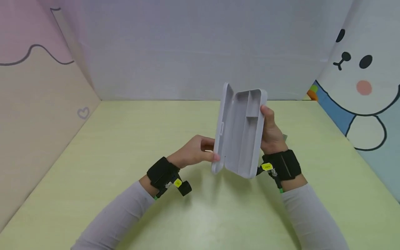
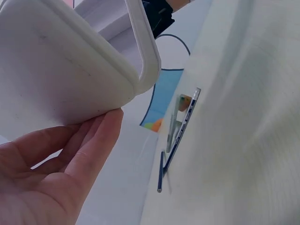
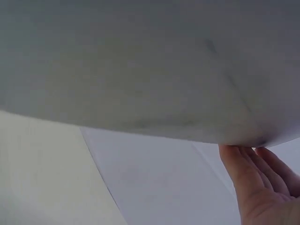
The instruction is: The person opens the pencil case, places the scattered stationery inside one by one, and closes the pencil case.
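Observation:
A white pencil case (image 1: 232, 139) is held above the table, tilted upright with its lid (image 1: 219, 128) swung out to the left. Its inside shows long compartments and a short divider, with nothing lying in them. My left hand (image 1: 193, 151) pinches the lid near its lower end, thumb at the front edge and fingers on the outer face. At the opposite side my right hand (image 1: 271, 133) grips the body, the thumb along its edge and the fingers behind. The right wrist view is mostly filled by the case's outer surface (image 3: 140, 70).
On the table (image 1: 140, 215), the left wrist view shows a thin strip with dark marks (image 2: 185, 124), a slim stick (image 2: 161, 173) and a translucent flat piece (image 2: 172, 129). A pale wall (image 1: 200, 52) stands behind, with printed panels at both sides.

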### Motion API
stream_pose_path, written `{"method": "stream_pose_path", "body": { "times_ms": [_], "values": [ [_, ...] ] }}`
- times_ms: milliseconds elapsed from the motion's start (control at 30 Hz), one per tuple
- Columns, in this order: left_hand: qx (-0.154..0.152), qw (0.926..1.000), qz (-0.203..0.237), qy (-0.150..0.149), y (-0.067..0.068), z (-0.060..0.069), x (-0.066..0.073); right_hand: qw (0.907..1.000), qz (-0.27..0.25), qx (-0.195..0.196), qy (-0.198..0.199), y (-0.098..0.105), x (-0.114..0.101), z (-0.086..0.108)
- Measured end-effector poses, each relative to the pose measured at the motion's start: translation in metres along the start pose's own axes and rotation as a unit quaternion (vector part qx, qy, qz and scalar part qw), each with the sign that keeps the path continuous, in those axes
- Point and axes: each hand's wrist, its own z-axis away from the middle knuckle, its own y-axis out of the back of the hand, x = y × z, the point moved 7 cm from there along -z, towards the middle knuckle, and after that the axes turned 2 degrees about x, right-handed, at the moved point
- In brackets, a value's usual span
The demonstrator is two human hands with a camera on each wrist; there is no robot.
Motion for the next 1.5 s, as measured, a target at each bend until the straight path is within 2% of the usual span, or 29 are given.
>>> {"method": "stream_pose_path", "body": {
  "times_ms": [167, 433, 667, 833, 967, 1267, 1500],
  "values": [
    [-0.003, 0.9997, 0.005, -0.023, 0.002, -0.002, 0.003, 0.9996, -0.026, 0.001, 0.006, 0.0, -0.007, 0.001],
    [-0.036, 0.9974, 0.057, -0.026, 0.005, 0.001, 0.003, 0.9978, -0.062, -0.025, 0.002, -0.007, -0.009, 0.005],
    [-0.047, 0.9896, 0.134, -0.026, 0.012, -0.001, 0.0, 0.994, -0.093, -0.056, -0.014, -0.013, -0.012, 0.008],
    [-0.069, 0.9857, 0.148, -0.043, 0.011, 0.001, 0.0, 0.9924, -0.096, -0.067, -0.037, -0.015, -0.01, 0.01],
    [-0.084, 0.9832, 0.156, -0.047, 0.01, 0.001, 0.0, 0.9905, -0.109, -0.075, -0.037, -0.015, -0.009, 0.012],
    [-0.076, 0.9809, 0.174, -0.039, 0.008, 0.003, -0.002, 0.985, -0.134, -0.104, -0.033, -0.018, -0.008, 0.016],
    [-0.072, 0.9744, 0.208, -0.043, 0.01, 0.005, -0.004, 0.9812, -0.148, -0.12, -0.031, -0.022, -0.007, 0.015]
  ]
}}
